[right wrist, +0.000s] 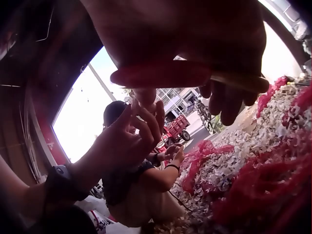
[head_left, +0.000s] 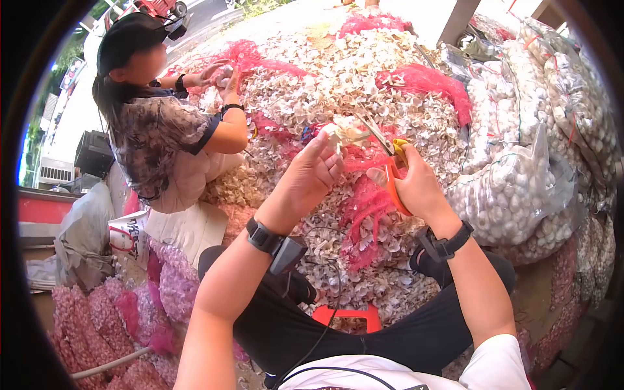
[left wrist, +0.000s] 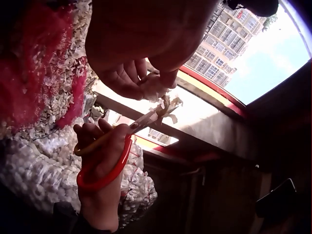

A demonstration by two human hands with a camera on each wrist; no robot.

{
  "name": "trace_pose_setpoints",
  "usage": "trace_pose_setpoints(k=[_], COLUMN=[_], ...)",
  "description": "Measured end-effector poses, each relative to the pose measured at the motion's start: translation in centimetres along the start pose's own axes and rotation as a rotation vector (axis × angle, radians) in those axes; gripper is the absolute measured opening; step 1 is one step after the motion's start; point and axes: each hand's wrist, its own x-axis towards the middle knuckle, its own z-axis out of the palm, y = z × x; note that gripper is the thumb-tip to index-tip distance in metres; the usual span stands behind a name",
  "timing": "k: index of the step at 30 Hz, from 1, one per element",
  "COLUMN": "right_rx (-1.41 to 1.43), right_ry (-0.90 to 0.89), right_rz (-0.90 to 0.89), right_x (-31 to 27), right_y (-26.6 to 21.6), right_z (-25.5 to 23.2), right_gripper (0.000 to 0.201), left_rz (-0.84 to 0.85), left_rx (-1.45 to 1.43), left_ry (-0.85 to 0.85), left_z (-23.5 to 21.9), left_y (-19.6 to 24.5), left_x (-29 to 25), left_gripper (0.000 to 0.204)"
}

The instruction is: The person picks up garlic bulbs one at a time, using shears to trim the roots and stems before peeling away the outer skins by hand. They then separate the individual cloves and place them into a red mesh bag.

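Observation:
My left hand (head_left: 311, 174) is raised over the heap and pinches a garlic bulb (left wrist: 153, 87) between thumb and fingers. Loose papery skin (head_left: 348, 132) sticks out from the bulb's end. Facing it, my right hand (head_left: 419, 185) grips a pair of scissors (head_left: 391, 182) with one orange-red and one yellow handle. In the left wrist view the scissor blades (left wrist: 145, 120) reach right to the bulb's dry stem (left wrist: 166, 106). From the right wrist, the red handle (right wrist: 158, 74) spans below the palm, and the blades are hidden.
A wide heap of garlic skins (head_left: 312, 97) with pink netting (head_left: 426, 84) lies ahead. Full bags of garlic (head_left: 513, 195) stand at right. Pink net sacks (head_left: 91, 325) are at lower left. Another person (head_left: 162, 123) sits at left, hands over the heap. A red stool (head_left: 351, 315) is below me.

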Motion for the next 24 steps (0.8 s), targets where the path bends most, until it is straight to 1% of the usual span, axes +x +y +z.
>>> trace_pose_setpoints(k=[2, 3, 4, 5, 6, 7, 9, 10, 11, 13, 14, 16, 17, 19, 20, 21, 22, 23, 24], right_rx=[0.052, 0.052, 0.059, 0.065, 0.066, 0.066, 0.079, 0.058, 0.057, 0.098, 0.098, 0.069, 0.069, 0.009, 0.009, 0.302, 0.597, 0.598, 0.893], right_ry=[-0.137, -0.138, -0.145, -0.152, -0.207, -0.206, -0.239, -0.198, -0.198, -0.235, -0.233, -0.185, -0.183, -0.237, -0.235, -0.233, -0.23, -0.231, -0.206], right_rz=[0.103, 0.098, 0.042, -0.012, -0.015, -0.015, 0.034, 0.003, 0.005, 0.094, 0.095, 0.086, 0.087, 0.227, 0.222, 0.345, 0.466, 0.464, 0.452], right_x=[-0.2, -0.4, -0.7, -0.9, -1.0, -1.1, -1.5, -1.6, -1.6, -1.5, -1.6, -1.6, -1.6, -1.3, -1.4, -1.5, -1.5, -1.5, -1.4], right_y=[-1.1, -0.9, -0.4, -0.2, -0.2, -0.4, -0.8, -0.6, -0.7, -0.9, -1.0, -1.2, -0.8, 0.3, 0.3, 0.2, 0.1, -0.1, -0.5], right_z=[-0.8, -0.6, -0.1, 0.1, 0.1, 0.1, 0.4, 0.8, 0.9, 0.9, 1.0, 1.1, 1.2, 1.6, 1.7, 1.8, 1.9, 2.1, 2.4], right_gripper=[0.085, 0.085, 0.087, 0.088, 0.09, 0.09, 0.089, 0.088, 0.088, 0.081, 0.081, 0.072, 0.072, 0.061, 0.061, 0.052, 0.045, 0.045, 0.037], left_rz=[0.017, 0.003, -0.011, -0.008, 0.003, 0.014, 0.04, 0.068, 0.066, 0.127, 0.125, 0.136, 0.135, 0.123, 0.122, 0.129, 0.174, 0.216, 0.248], left_rx=[-0.051, -0.12, -0.189, -0.189, -0.167, -0.147, -0.1, -0.052, -0.053, 0.021, 0.022, 0.241, 0.241, 0.288, 0.261, 0.264, 0.454, 0.642, 0.754], left_ry=[0.005, -0.016, -0.038, -0.037, -0.017, 0.003, 0.011, 0.02, 0.021, 0.039, 0.038, 0.046, 0.045, 0.085, 0.087, 0.085, 0.065, 0.046, 0.002], left_z=[0.0, -0.5, -0.8, -0.9, -1.0, -1.0, 0.4, 0.8, 0.9, 0.7, 0.4, -0.3, -0.1, 0.4, 0.6, 0.9, 1.1, 1.4, 1.0], left_y=[0.5, 0.8, 1.0, 1.1, 1.2, 1.1, 0.9, 0.7, 0.4, -0.1, -0.3, -0.7, -0.9, -1.5, -1.9, -2.2, -2.7, -3.2, -4.2], left_x=[-0.1, -0.1, 0.0, 0.2, 0.3, 0.4, 0.1, 0.0, -0.1, -0.2, 0.1, 0.5, 0.6, 0.5, 0.6, 0.6, 0.4, 0.2, 0.4], left_gripper=[0.034, 0.034, 0.033, 0.033, 0.033, 0.032, 0.032, 0.031, 0.031, 0.028, 0.028, 0.028, 0.028, 0.029, 0.031, 0.031, 0.032, 0.032, 0.034])
